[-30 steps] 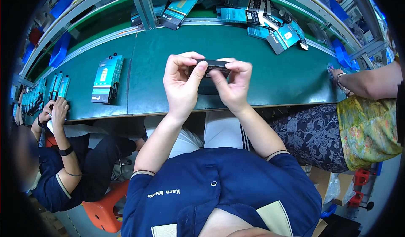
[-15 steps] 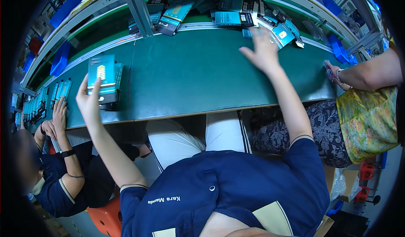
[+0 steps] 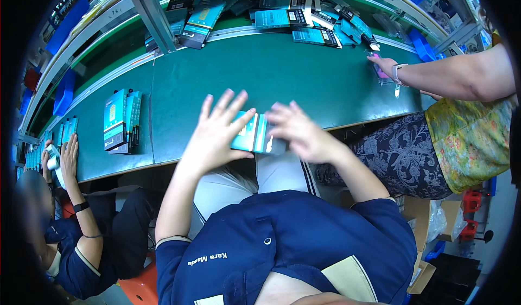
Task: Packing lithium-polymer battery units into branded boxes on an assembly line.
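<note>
A flat teal and black box [image 3: 253,137] is between my two hands at the front edge of the table, its near end reaching past the edge. My left hand [image 3: 211,134] is at its left end, fingers spread wide, with the index fingertip and thumb touching it. Over its dark right end is my right hand [image 3: 304,134], open and blurred by motion, its thumb hidden. To the left, a small stack of similar teal boxes [image 3: 120,120] leans on the green table [image 3: 217,66].
Many teal and black boxes [image 3: 271,17] lie heaped along the far rail. A metal post [image 3: 149,14] rises at the far left. On the left a co-worker's hands [image 3: 68,161] hold a white object beside a row of boxes; on the right another person's hand [image 3: 385,65] touches a pink item.
My right hand has come back from the far heap to the front edge, where a box now is. My left hand has left the stack and moved right to meet it.
</note>
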A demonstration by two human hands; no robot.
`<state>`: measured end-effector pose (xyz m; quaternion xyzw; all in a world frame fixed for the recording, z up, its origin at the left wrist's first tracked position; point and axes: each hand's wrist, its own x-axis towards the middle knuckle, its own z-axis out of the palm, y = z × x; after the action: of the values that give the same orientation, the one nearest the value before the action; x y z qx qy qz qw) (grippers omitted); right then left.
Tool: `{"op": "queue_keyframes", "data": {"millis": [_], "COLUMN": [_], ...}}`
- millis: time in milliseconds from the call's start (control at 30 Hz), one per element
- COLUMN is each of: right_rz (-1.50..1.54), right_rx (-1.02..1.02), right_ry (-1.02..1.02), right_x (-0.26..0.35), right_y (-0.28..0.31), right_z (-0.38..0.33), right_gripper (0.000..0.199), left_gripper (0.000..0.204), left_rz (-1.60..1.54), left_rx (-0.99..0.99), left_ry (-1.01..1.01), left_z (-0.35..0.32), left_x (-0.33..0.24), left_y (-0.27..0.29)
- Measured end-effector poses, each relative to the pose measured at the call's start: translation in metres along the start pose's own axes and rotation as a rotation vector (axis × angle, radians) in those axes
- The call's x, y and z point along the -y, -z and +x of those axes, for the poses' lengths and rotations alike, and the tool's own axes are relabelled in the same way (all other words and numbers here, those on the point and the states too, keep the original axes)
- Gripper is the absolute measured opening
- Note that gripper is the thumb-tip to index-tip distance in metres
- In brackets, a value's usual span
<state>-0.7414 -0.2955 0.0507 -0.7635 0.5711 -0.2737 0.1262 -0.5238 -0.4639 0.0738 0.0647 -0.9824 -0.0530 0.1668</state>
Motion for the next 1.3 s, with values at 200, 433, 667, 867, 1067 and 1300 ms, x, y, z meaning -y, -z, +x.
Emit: {"op": "queue_keyframes", "data": {"millis": [200,433,667,867,1067,1300], "right_rz": [-0.423,-0.827,-0.417,0.082,0.793,1.288], "right_rx": [-0.591,-0.613,-0.558,-0.100,-0.591,-0.664], "right_ry": [-0.463,-0.992,-0.530,-0.222,-0.098,-0.060], "right_x": [-0.128,-0.160,-0.035,-0.024,0.011,0.041], "right_y": [0.065,0.095,-0.006,0.014,-0.018,-0.028], "right_z": [-0.058,-0.069,-0.010,0.017,0.055,0.115], "right_gripper": [0.031,0.056,0.034,0.033,0.038,0.023], "left_gripper": [0.055,0.051,0.076,0.074,0.082,0.048], "left_rz": [-0.078,-0.097,-0.255,-0.204,-0.530,-1.157], "left_rx": [0.095,0.006,-0.018,-0.001,-0.204,-0.937], "left_ry": [0.016,0.282,0.211,0.244,0.376,0.310], "left_z": [-0.007,0.005,0.005,0.010,0.020,0.033], "left_x": [-0.015,0.025,0.023,0.025,0.019,-0.004], "left_y": [0.021,0.021,-0.013,-0.014,-0.017,-0.016]}}
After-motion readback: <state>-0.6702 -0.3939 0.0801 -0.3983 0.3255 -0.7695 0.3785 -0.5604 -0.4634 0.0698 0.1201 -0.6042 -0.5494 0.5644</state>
